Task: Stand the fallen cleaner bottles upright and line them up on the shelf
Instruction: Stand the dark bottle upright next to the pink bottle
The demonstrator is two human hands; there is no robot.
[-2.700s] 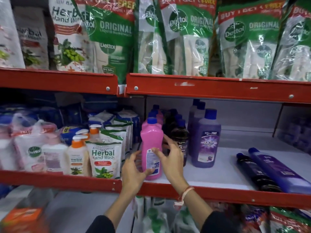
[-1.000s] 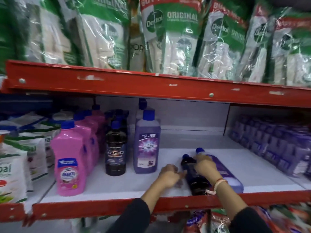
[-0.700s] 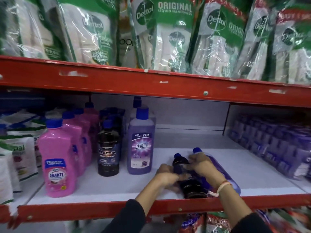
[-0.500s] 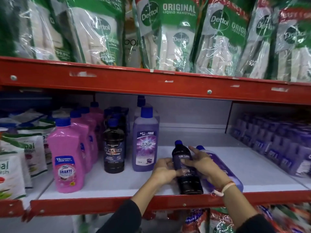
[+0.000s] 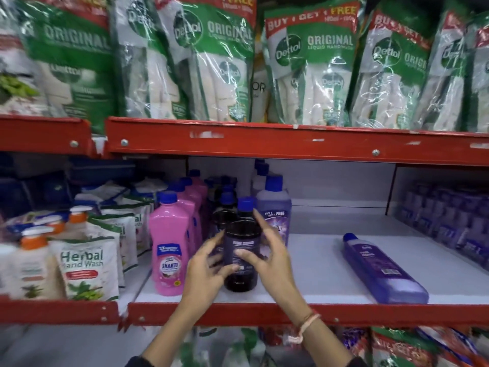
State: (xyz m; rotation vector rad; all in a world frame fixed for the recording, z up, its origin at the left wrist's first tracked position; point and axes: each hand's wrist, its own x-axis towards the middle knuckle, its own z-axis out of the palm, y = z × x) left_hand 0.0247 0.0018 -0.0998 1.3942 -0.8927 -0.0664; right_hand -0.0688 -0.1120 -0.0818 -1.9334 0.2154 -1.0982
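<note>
A dark floor-cleaner bottle (image 5: 240,250) with a blue cap stands upright near the front of the white shelf (image 5: 320,263), in front of a row of like dark bottles. My left hand (image 5: 207,268) cups its lower left side. On its right side rests my right hand (image 5: 270,256), thumb on the label and fingers spread. A purple cleaner bottle (image 5: 383,268) lies on its side to the right, cap toward the back, apart from both hands. An upright purple bottle (image 5: 275,210) stands just behind my right hand.
A pink Shakti bottle (image 5: 169,247) heads a row left of the dark bottles. Herbal hand wash pouches (image 5: 84,266) fill the left bay. A red shelf lip (image 5: 344,312) runs along the front. Purple packs (image 5: 449,218) stack at the right; Dettol pouches (image 5: 312,70) hang above.
The dark bottle, lying beside the fallen purple one, was picked up by both hands, carried left and now stands upright in front of the dark row. The purple bottle stays lying.
</note>
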